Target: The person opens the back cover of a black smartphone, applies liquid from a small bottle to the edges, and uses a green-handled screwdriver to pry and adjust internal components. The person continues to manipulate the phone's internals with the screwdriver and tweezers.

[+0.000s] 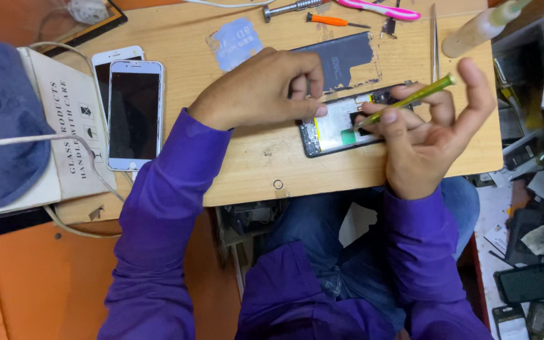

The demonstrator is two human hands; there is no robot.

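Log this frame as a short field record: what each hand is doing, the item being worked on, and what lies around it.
left hand: fingers press on the opened phone
right hand: holds a yellow-green tool, tip down inside the phone
work item: opened phone, back removed, lying flat on the wooden board
beside it: detached dark back cover
far left: two white phones, cardboard box
top edge: orange screwdriver, tweezers
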